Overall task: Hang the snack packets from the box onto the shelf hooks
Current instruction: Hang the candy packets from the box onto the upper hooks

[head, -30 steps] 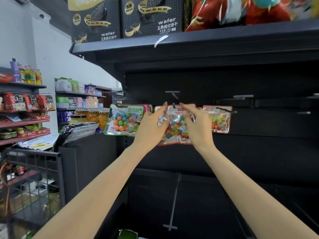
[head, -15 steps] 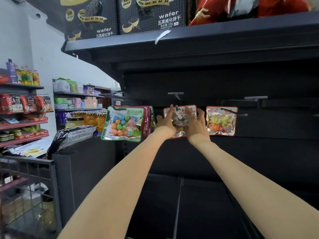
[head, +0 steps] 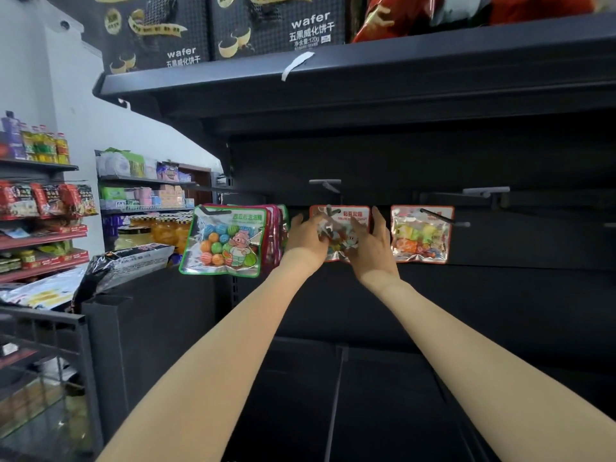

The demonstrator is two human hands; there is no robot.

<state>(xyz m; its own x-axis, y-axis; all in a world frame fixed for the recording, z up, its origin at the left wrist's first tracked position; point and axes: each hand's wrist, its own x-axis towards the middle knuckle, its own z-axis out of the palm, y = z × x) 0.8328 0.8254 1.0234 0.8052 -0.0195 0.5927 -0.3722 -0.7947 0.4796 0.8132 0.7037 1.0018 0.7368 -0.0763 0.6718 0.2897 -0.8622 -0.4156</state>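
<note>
Both arms reach up and forward to the dark shelf unit [head: 400,78], and both hands meet on one red-edged snack packet [head: 350,216] just above the centre of the view. The left hand [head: 308,240] covers the packet's left half, its fingers curled over the clear front and gripping it. The right hand [head: 373,248] holds the right edge, with fingers [head: 378,216] raised along the packet's side; whether they pinch it or only press against it I cannot tell for certain, though they look wrapped round the edge. The packet's top sits at a hook [head: 331,211], and a metal prong shows through near its top left corner.

At nine o'clock from the held packet, a bunch of green-edged packets [head: 226,241] hangs from another hook, the front one showing coloured balls and a cartoon figure. At three o'clock, a second red-edged packet [head: 421,235] hangs on its own hook, apart from the right hand. Two grey label holders stick out from the rail above.

At twelve o'clock, the top shelf carries black wafer boxes [head: 213,31] and red bags [head: 433,11]. At nine o'clock, farther off, other shelves [head: 43,235] hold mixed goods, and a dark foil bag [head: 123,265] lies on a low black cabinet.
</note>
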